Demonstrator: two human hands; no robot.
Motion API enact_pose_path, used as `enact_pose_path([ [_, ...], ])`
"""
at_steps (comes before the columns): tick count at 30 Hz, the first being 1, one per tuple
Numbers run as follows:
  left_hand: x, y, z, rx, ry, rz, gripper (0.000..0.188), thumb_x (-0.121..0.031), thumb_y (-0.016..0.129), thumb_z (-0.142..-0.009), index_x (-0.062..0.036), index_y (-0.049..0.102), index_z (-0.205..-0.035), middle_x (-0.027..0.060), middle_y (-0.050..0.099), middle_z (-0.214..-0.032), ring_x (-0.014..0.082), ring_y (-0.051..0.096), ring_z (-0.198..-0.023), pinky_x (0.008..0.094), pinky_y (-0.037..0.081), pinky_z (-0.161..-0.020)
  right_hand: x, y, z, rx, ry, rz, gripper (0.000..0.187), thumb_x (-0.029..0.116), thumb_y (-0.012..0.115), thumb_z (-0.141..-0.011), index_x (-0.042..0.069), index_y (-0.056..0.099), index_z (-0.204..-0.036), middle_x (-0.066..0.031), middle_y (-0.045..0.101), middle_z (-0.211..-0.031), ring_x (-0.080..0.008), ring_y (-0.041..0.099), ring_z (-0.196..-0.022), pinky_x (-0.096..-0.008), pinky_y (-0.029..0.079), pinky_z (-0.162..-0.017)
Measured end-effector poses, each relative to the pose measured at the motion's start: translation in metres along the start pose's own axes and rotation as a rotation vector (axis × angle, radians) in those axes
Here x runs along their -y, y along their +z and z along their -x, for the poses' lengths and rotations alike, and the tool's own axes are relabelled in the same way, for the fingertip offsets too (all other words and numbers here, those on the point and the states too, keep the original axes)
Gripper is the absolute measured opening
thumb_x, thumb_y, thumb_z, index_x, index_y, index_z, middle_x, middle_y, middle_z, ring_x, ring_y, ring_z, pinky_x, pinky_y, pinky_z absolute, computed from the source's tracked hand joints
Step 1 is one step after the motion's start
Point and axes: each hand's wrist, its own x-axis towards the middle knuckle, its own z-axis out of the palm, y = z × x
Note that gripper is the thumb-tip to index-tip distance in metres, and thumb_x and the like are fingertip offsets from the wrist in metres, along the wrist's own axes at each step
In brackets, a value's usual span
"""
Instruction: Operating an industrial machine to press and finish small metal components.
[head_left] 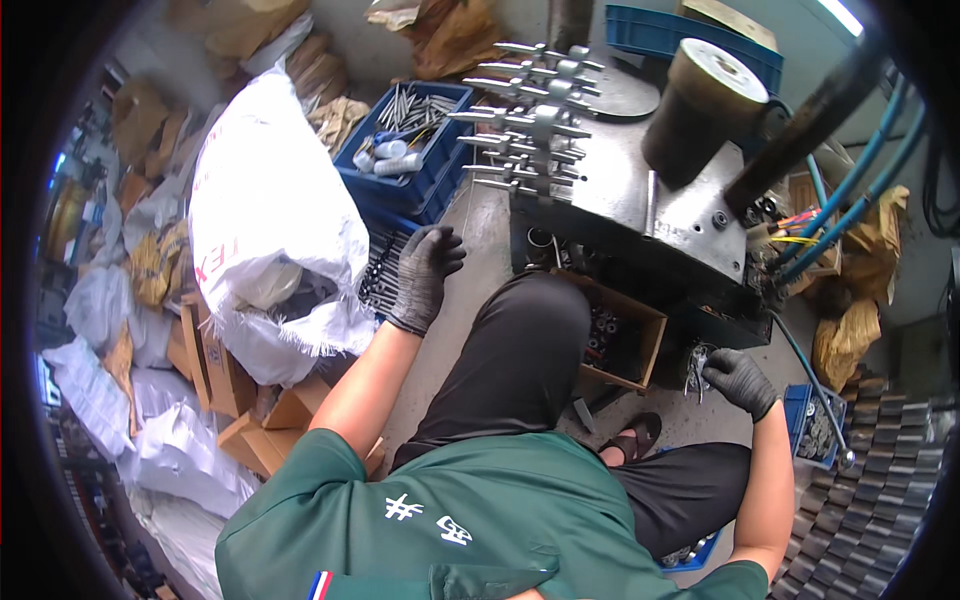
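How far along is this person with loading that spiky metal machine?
Done: the rotary fixture already carries metal rods on many of its pegs. In hand: the left hand reaches into the crate of dark rods, and the right hand grips a bunch of small metal parts. Left: plenty of rods in the blue crate, so much remains.

Your left hand (425, 275), in a dark knit glove, hovers with curled fingers over a blue crate of dark metal rods (383, 262), just beside the white sack. Your gloved right hand (738, 380) grips a small cluster of silvery metal parts (696, 365) low by the machine's front right corner.
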Motion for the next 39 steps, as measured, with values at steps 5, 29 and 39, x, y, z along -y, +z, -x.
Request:
enact_pose_path([
  [5,-0.076,0.144,0.042,0.491,0.161,-0.002,0.032,-0.028,0.056,-0.099,-0.0026,0.061,-0.117,0.0112,0.069,-0.103,0.0214,0.068,-0.088,0.0338,0.055,-0.078,-0.029,-0.012,0.02,-0.075,0.13,-0.363,0.031,0.028,0.064,-0.094,-0.003,0.068,-0.097,-0.0077,0.068,-0.078,-0.0156,0.065,-0.073,-0.0323,0.054,-0.07],
  [29,0.048,0.274,0.024,1.246,0.7,-1.353,0.03,-0.029,0.066,-0.089,-0.0086,0.066,-0.111,0.015,0.065,-0.103,0.0358,0.064,-0.099,0.0445,0.053,-0.085,-0.162,0.095,-0.076,-0.181,0.624,0.172,0.054,0.037,0.066,-0.077,0.008,0.066,-0.123,-0.0197,0.068,-0.116,-0.0364,0.065,-0.108,-0.0412,0.051,-0.095],
  [39,0.05,0.277,0.023,1.383,0.663,-1.425,0.035,-0.03,0.063,-0.089,-0.0063,0.065,-0.115,0.0163,0.064,-0.104,0.0364,0.063,-0.1,0.0456,0.052,-0.087,-0.223,0.133,-0.091,-0.292,0.602,-0.356,0.057,0.015,0.071,-0.076,0.005,0.059,-0.131,-0.014,0.069,-0.114,-0.0256,0.067,-0.099,-0.0368,0.054,-0.086],
])
